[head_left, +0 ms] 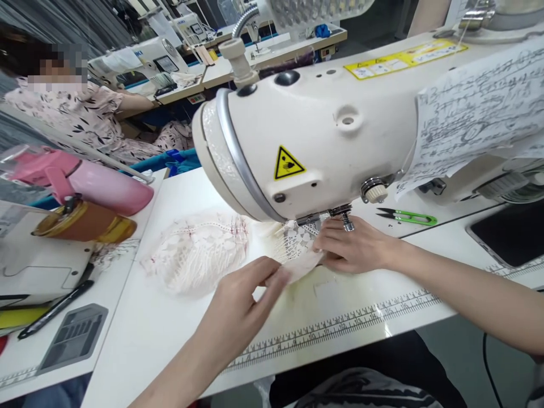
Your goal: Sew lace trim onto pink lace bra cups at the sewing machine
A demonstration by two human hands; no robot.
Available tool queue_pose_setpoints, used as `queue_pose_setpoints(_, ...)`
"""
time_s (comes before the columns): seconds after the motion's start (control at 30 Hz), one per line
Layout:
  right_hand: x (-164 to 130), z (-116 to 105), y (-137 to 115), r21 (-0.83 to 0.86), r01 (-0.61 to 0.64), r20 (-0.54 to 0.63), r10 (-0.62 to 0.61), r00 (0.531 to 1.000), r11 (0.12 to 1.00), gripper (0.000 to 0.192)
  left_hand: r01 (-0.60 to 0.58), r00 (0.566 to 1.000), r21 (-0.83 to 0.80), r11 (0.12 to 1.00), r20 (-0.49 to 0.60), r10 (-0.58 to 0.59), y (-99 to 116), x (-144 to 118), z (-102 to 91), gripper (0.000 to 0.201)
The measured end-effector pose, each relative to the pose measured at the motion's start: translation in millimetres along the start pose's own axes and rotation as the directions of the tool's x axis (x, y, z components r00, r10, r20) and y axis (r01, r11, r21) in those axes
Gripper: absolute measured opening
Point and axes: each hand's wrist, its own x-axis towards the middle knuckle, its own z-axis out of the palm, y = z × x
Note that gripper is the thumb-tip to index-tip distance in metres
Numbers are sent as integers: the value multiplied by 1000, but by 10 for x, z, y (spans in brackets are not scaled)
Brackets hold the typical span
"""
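Observation:
A piece of white lace fabric (300, 243) lies under the head of the sewing machine (323, 136). My left hand (250, 292) pinches the fabric's near edge between thumb and fingers. Close to the presser foot area, my right hand (351, 245) presses on the fabric's right side with bent fingers; its fingertips are partly hidden behind the machine parts. To the left of the machine, a bundle of white fringed lace (199, 252) with reddish threads rests on the table. The needle itself cannot be made out.
Green thread snips (408, 216) and a phone (510, 232) lie on the right. A printed ruler (314, 338) runs along the table's front edge. A pink bottle (97, 181) and an amber cup (85, 221) stand left. Another person (80, 119) sits beyond, near more sewing machines.

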Motion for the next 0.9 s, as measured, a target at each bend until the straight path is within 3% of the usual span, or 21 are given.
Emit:
queue_pose_setpoints(0.17,-10,53,11,-33,32,-50,-34,998,999,18,-64,994,50,997,94,59,-45,97,136,26)
queue_pose_setpoints(0.27,-22,38,10,-45,35,-65,-38,997,998,21,-171,985,49,984,33,170,-70,189,251,20)
queue_pose_setpoints(0.37,-24,13,-11,-41,24,-83,-28,996,999,24,-266,962,66,962,-40,269,-80,275,303,34)
queue_pose_setpoints(0.5,-7,4,-43,-53,-2,-79,-2,997,999,22,-370,917,118,921,-111,383,-95,302,318,35)
queue_pose_setpoints(0.67,6,67,-33,-173,19,-159,-47,986,985,23,-516,815,268,813,-136,563,-149,254,406,23)
queue_pose_setpoints(0.8,-20,88,-2,-73,37,-177,-50,983,997,29,-515,790,388,764,-132,599,-222,234,553,9)
queue_pose_setpoints(0.9,-32,40,26,61,58,-87,-52,995,996,32,-518,762,409,751,-178,623,-278,226,615,7)
